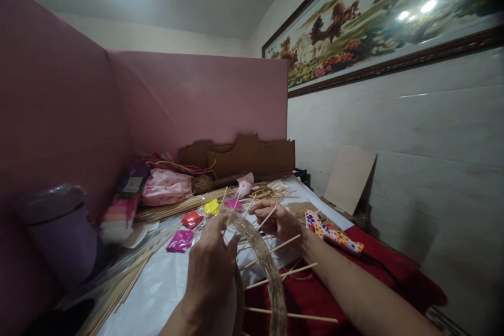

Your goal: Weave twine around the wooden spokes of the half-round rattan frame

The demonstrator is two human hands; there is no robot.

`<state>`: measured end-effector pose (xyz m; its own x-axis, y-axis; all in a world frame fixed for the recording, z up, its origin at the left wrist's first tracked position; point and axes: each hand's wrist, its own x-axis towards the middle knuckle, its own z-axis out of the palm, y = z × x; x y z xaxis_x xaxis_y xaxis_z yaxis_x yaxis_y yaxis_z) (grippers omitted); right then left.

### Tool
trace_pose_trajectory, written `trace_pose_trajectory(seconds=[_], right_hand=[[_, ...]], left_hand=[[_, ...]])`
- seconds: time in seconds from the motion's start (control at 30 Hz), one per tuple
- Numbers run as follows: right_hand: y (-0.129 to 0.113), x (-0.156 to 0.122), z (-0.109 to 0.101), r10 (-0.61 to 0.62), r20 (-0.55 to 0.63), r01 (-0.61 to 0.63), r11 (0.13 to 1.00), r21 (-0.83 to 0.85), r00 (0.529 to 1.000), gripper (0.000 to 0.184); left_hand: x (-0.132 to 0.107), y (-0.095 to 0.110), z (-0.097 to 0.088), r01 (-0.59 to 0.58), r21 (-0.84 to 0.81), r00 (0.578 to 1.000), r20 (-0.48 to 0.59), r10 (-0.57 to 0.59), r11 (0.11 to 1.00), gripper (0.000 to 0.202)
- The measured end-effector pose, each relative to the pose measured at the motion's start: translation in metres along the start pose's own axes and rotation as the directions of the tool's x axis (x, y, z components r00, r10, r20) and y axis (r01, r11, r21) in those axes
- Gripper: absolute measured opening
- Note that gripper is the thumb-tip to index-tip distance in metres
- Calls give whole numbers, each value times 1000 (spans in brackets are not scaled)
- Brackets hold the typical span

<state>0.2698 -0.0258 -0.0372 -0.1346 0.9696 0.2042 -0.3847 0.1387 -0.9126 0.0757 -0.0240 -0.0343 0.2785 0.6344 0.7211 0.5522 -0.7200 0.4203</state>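
A round woven rattan piece [271,273] stands on edge in front of me, with thin cane spokes [281,274] sticking out to the right. My left hand [210,268] grips its near rim, fingers closed over the weave. My right hand [275,219] is behind the top of the piece, fingers pinched on a thin cane strand [266,218]. The piece hovers over a table with a white sheet [165,283] and a red cloth [386,273].
Small coloured packets [191,219] lie on the sheet, and bundles of cane sticks [118,289] run along the left. A purple jar [59,231] stands at left. Pink boards [197,100] wall the back, with brown cardboard [244,155]; a flowered item [334,233] lies at right.
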Motion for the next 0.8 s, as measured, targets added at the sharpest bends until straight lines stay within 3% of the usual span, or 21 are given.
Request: trace_pose_trajectory(seconds=[0.23,0.47,0.63,0.8], right_hand=[[-2,0,-3,-1,5,1,1000,-14,1000,15],[-4,-1,0,4,5,-4,999,-49,1000,14],[-5,-2,0,4,-4,-4,999,-43,1000,15],[-7,-3,-2,-22,-14,22,1000,-9,1000,14]], left_hand=[[-1,0,-2,57,-5,998,18,-57,998,49],[2,0,0,4,21,999,-50,-3,1000,50],[2,3,-4,-26,31,998,53,25,999,63],[2,5,-8,38,9,987,154,-39,999,65]])
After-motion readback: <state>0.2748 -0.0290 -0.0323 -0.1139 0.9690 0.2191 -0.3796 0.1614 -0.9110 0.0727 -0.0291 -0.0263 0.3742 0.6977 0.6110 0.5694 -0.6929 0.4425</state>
